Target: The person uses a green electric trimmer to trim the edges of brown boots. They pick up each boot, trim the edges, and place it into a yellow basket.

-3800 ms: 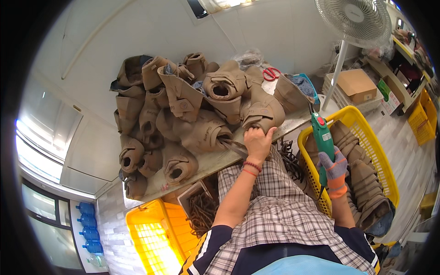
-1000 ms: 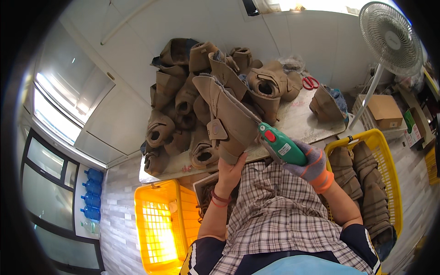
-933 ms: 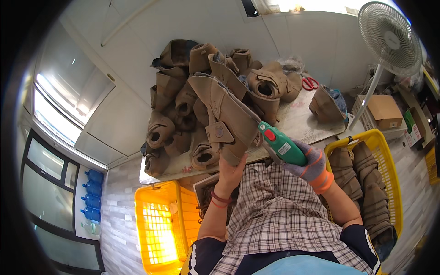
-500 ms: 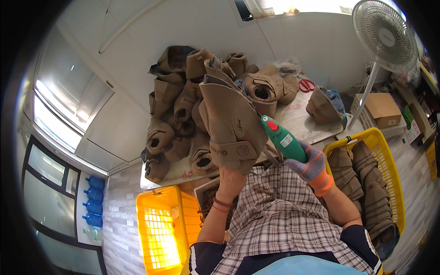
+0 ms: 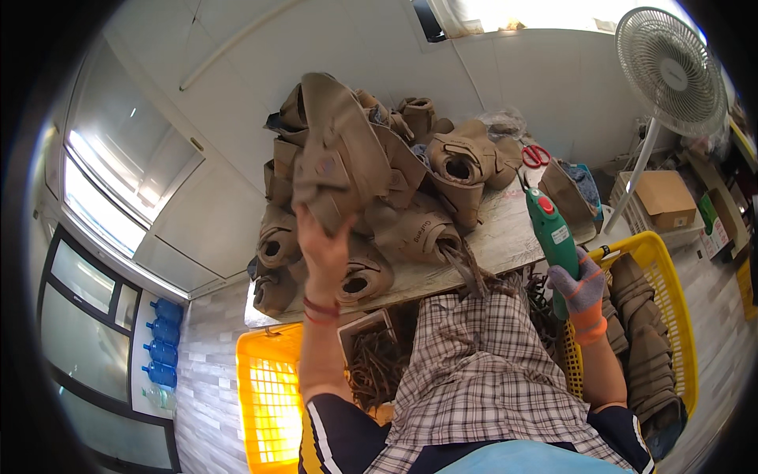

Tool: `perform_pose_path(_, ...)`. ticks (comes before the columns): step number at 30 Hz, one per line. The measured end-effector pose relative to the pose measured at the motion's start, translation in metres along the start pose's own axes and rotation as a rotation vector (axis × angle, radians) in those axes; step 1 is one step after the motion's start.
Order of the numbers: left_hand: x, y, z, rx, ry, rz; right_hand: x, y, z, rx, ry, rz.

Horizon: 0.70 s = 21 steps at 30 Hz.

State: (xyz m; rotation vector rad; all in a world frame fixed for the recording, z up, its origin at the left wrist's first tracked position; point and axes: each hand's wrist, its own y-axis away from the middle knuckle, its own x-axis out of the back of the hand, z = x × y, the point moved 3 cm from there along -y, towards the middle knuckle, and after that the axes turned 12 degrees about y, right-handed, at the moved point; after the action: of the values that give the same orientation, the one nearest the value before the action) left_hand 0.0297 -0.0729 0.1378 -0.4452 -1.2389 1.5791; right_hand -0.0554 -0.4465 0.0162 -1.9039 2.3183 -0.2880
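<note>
My bare left hand (image 5: 320, 245) is at the lower end of a brown boot upper (image 5: 339, 150) and seems to grip it, with the thumb standing apart; motion blurs it. That upper stands tall over a pile of similar brown uppers (image 5: 276, 237) on the table. My right hand, in a grey and orange glove (image 5: 580, 288), is wrapped round a green electric cutter (image 5: 557, 237) with a red button. The cutter's narrow tip points up and away, apart from any upper. Brown trimmed strips (image 5: 466, 268) hang at the table's front edge above my lap.
Red-handled scissors (image 5: 535, 156) lie at the table's back right. A yellow basket (image 5: 683, 332) with stacked uppers stands right, another yellow basket (image 5: 272, 403) left. Beside it a box holds brown strips (image 5: 375, 367). A white fan (image 5: 671, 75) rises at far right.
My left hand has moved left and carried the boot upper over the pile. The cutter in my right hand has swung right, away from the upper, and now points more upright.
</note>
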Motion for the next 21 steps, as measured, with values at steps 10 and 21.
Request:
perform_pose_path(10,-0.01,-0.212,-0.147,-0.128,-0.885,-0.06,0.041,0.022,0.014,-0.1,0.131,0.154)
perform_pose_path(21,-0.276,0.136,-0.071,1.168,1.211,0.06,0.1,0.034,0.03,-0.126,0.091,0.451)
